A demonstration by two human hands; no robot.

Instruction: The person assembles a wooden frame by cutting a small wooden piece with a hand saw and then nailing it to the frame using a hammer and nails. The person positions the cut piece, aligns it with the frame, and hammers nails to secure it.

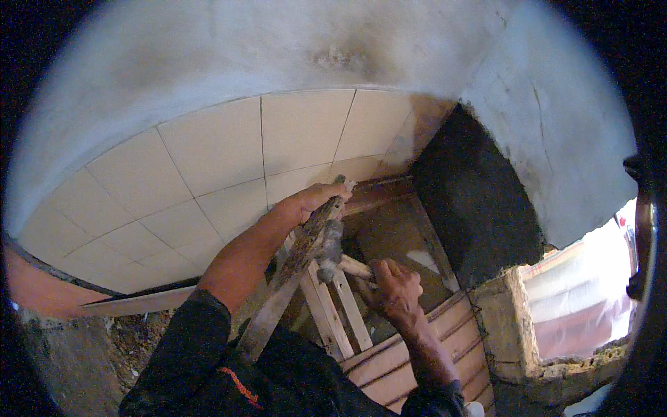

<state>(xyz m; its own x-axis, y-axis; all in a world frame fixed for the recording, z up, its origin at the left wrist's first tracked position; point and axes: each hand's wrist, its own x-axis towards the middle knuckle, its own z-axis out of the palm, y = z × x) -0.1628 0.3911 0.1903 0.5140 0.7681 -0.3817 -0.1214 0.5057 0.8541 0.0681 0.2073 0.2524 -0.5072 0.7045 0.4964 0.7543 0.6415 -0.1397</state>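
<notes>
Near the middle, a worn wooden plank [274, 299] slants from close to my body up toward the tiled wall. Around its upper end my left hand [317, 199] is closed, with its fingers partly hidden behind the wood. A hammer [356, 267] with a pale wooden handle is gripped in my right hand [396, 290]. Its grey head [331, 251] is right beside the plank's right edge; whether they touch I cannot tell. Two lighter wooden battens [326, 316] run below the hammer head.
Beige tiles [229, 160] cover the lower wall ahead, under rough grey plaster [278, 48]. A dark cement patch [472, 201] fills the corner on the right. Reddish wooden slats [458, 340] lie at the lower right, near a rough-edged opening [580, 292] that lets in bright light.
</notes>
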